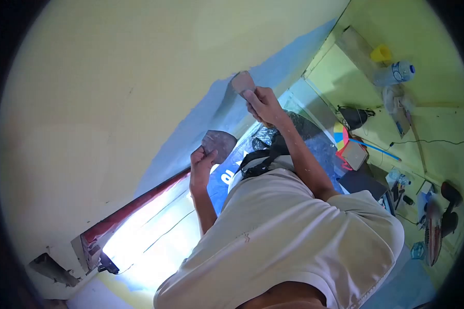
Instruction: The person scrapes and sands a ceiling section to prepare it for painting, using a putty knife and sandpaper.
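Observation:
My right hand (pixel 263 103) is raised against the wall and grips a small putty knife (pixel 242 81), whose blade lies flat on the blue-grey painted band (pixel 206 118). Lower down and to the left, my left hand (pixel 201 158) holds a wider flat scraper blade (pixel 219 141) smeared with grey filler, close to the same band. Both forearms reach out from my white shirt (pixel 288 232), which fills the lower middle of the view.
A pale yellow wall (pixel 113 77) covers the left. A bright window opening (pixel 149 232) with a red frame (pixel 134 206) sits below it. On the yellow floor at right lie a yellow cup (pixel 380 53), a water bottle (pixel 394 73), a box (pixel 353 154), cables and a fan (pixel 438 221).

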Tool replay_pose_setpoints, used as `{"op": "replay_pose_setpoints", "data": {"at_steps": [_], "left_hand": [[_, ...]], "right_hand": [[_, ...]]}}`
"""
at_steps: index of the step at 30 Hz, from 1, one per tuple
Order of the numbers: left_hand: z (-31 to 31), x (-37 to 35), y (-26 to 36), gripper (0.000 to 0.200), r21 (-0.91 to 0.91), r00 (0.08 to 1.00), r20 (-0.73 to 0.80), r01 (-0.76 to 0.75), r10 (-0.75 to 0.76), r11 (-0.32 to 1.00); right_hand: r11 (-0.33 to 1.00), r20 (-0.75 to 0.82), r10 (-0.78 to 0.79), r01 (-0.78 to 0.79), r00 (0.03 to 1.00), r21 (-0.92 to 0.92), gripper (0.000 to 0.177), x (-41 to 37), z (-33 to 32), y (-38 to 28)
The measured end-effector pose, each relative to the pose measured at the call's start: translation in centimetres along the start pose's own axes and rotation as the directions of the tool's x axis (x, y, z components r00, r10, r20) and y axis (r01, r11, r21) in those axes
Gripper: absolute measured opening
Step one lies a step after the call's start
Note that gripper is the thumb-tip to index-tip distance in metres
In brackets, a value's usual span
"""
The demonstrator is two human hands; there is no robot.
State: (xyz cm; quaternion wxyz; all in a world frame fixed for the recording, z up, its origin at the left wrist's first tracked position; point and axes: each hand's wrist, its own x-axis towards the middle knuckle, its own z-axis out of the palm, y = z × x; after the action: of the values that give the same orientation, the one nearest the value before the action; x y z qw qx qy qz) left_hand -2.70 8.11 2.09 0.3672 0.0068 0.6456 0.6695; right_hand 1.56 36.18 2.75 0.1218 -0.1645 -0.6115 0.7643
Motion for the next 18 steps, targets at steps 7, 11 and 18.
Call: {"op": "replay_pose_setpoints", "data": {"at_steps": [7, 11, 18], "left_hand": [[0.1, -0.2, 0.1, 0.015, 0.106, 0.998, -0.036, -0.046, 0.05, 0.993], [-3.6, 0.7, -3.7, 0.015, 0.207, 0.998, 0.018, -0.061, 0.059, 0.976], [-1.0, -0.2, -1.3, 0.019, 0.125, 1.0, 0.005, -0.013, 0.012, 0.992]], "right_hand": [[0.996, 0.02, 0.059, -0.06, 0.998, 0.067, 0.044, -0.9, 0.5, 0.1], [0.996, 0.048, -0.037, 0.033, 0.998, 0.087, 0.046, -0.2, 1.0, -1.7], [0.999, -0.027, 0.031, -0.03, 0.999, 0.02, 0.044, -0.8, 0.0, -1.5]]}}
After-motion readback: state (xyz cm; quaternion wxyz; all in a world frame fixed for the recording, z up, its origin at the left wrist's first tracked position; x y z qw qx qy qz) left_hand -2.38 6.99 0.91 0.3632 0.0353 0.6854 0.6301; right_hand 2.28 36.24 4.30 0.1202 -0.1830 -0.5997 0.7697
